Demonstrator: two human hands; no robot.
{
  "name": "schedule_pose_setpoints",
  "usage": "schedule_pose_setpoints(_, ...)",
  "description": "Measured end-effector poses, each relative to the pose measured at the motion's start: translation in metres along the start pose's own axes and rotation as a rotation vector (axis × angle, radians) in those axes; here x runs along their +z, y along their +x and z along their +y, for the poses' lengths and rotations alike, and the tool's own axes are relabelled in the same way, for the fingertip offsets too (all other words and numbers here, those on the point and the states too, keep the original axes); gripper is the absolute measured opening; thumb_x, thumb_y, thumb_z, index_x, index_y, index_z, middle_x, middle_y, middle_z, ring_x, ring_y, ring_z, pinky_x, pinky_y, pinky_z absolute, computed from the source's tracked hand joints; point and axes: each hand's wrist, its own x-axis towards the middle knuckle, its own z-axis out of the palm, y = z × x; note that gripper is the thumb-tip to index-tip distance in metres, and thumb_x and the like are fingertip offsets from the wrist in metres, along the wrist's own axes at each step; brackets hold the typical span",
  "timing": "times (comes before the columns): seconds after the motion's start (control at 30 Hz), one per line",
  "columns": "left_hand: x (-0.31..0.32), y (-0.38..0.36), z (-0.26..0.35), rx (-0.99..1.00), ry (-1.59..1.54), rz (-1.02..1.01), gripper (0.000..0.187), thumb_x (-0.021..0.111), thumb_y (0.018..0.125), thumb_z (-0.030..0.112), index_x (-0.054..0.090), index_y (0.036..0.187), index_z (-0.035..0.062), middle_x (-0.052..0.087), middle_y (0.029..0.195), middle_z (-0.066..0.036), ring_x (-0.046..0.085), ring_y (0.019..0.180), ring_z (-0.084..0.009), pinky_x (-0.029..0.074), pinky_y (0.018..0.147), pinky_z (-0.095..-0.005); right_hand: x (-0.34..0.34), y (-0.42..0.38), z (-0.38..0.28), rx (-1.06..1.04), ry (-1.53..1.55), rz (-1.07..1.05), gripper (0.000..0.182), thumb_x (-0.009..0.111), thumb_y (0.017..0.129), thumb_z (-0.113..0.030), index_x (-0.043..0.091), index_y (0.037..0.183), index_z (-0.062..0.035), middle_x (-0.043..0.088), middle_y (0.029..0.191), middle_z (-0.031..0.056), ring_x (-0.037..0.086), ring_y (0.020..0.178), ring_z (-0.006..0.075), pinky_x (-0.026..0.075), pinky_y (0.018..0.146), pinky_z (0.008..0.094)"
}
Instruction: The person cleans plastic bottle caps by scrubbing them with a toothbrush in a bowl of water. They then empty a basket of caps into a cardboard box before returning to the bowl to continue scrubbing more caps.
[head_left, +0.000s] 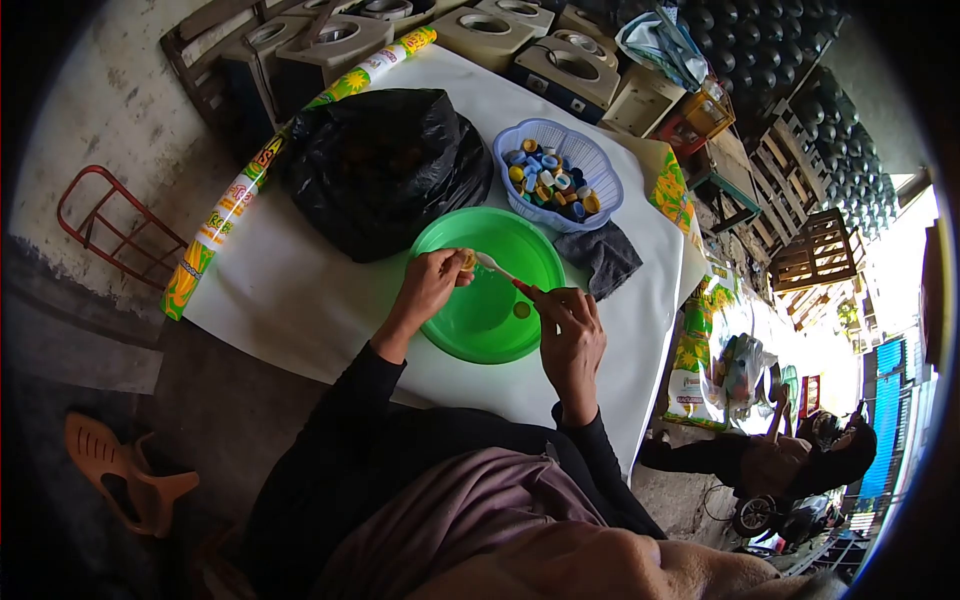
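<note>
Over the green basin [470,328], my left hand [426,292] pinches a yellowish bottle cap [467,260] between thumb and fingers. My right hand [572,335] grips the reddish handle of a toothbrush [503,273], its pale head touching or very close to the cap. Another yellowish cap [521,310] lies in the basin, near the right side. Just beyond the basin stands a light blue basket [511,135] with several blue, yellow and white bottle caps [552,180] in it. A dark grey cloth [608,260] lies beside the basket.
A large black plastic bag [380,165] stands on the white-covered table [270,310], left of the basin. Machine-like housings [565,75] line the far edge. An orange plastic chair [125,475] is at lower left. Another person [760,455] is off to the right near a motorbike.
</note>
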Motion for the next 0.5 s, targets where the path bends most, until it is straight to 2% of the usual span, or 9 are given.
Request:
schedule_pose_setpoints(0.1,-0.002,-0.001,0.008,-0.047,0.030,-0.026,0.032,0.051,0.106,0.020,0.068,0.115,-0.0061,0.073,0.092,-0.010,0.070,0.078,-0.0133,0.059,0.074,-0.0259,0.009,-0.007,0.004,-0.037,0.050,-0.074,0.028,0.072,0.081,-0.006,0.078,0.105,-0.0199,0.064,0.092,-0.0031,0.059,0.080,0.0201,0.050,0.062,0.0343)
schedule_pose_setpoints(0.2,-0.001,0.001,0.009,-0.072,-0.052,-0.056,0.034,0.052,0.105,0.022,0.070,0.112,-0.0055,0.073,0.089,-0.009,0.070,0.077,-0.0122,0.059,0.072,-0.0252,0.007,-0.006,0.009,-0.052,-0.021,-0.008,0.027,0.072,0.081,-0.007,0.078,0.104,-0.0189,0.064,0.092,-0.0037,0.060,0.081,0.0196,0.051,0.062,0.0342)
schedule_pose_setpoints(0.3,0.001,-0.001,0.005,-0.069,-0.056,-0.072,0.034,0.053,0.105,0.023,0.071,0.111,-0.0050,0.073,0.089,-0.009,0.070,0.077,-0.0114,0.058,0.071,-0.0248,0.004,-0.008,0.008,-0.043,0.016,-0.135,0.026,0.071,0.081,-0.006,0.078,0.104,-0.0182,0.065,0.094,-0.0035,0.060,0.080,0.0197,0.051,0.063,0.0345)
schedule_pose_setpoints(0.4,0.000,0.000,0.004,-0.074,0.013,-0.079,0.033,0.053,0.105,0.023,0.071,0.111,-0.0046,0.073,0.090,-0.008,0.070,0.077,-0.0110,0.058,0.071,-0.0245,0.001,-0.005,0.009,-0.062,-0.028,-0.051,0.027,0.071,0.081,-0.006,0.079,0.103,-0.0188,0.065,0.094,-0.0032,0.060,0.080,0.0198,0.052,0.064,0.0346)
schedule_pose_setpoints(0.5,0.002,-0.001,0.003,-0.074,0.011,-0.071,0.033,0.053,0.105,0.023,0.071,0.111,-0.0044,0.073,0.088,-0.007,0.069,0.076,-0.0105,0.057,0.072,-0.0242,-0.002,-0.006,0.010,-0.055,-0.007,-0.078,0.028,0.071,0.080,-0.006,0.078,0.104,-0.0192,0.065,0.094,-0.0026,0.060,0.081,0.0195,0.051,0.063,0.0343)
